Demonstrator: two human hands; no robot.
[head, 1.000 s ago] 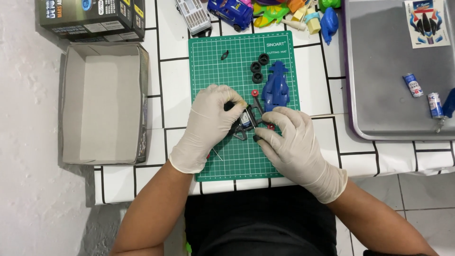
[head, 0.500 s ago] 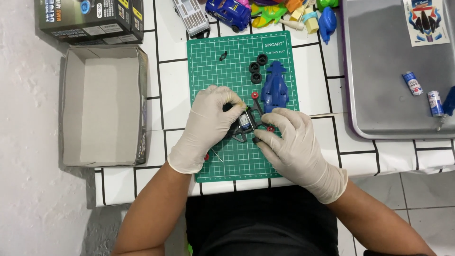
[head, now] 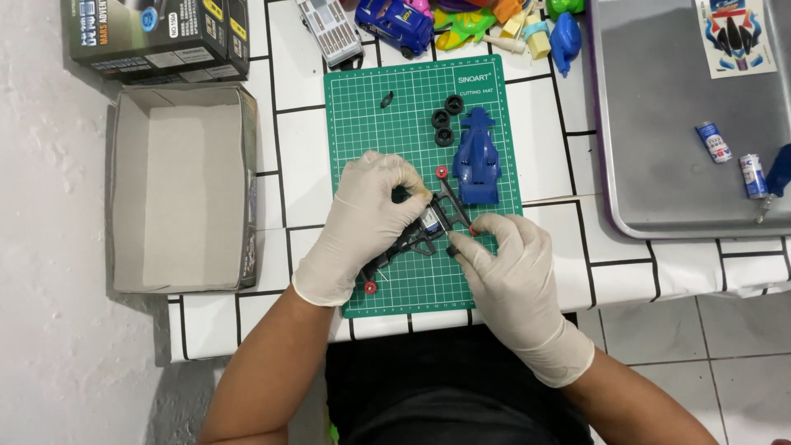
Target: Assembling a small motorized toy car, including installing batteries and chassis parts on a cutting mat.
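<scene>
Between both gloves, left hand (head: pixel 362 218) is pinching the black toy-car chassis (head: pixel 428 224); right hand (head: pixel 507 268) is gripping its edge. Blue car body (head: pixel 476 156) and three loose black tyres (head: pixel 446 122) lying just beyond the fingertips.

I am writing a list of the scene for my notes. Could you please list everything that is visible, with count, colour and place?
cutting mat: 1, green, middle of the tiled table
car chassis: 1, black with red rollers, on the mat, between both hands
car body shell: 1, blue, on the mat, right of centre
tyres: 3, black, on the mat, above the shell
small part: 1, black, top of the mat
open box: 1, grey cardboard, left of the mat
printed box: 1, dark, top left
toys: several, mixed colours, top edge
metal tray: 1, silver, right
sticker sheet: 1, on the tray
small tubes: 2, on the tray
left hand: white glove, holds the chassis
right hand: white glove, touches the chassis
</scene>
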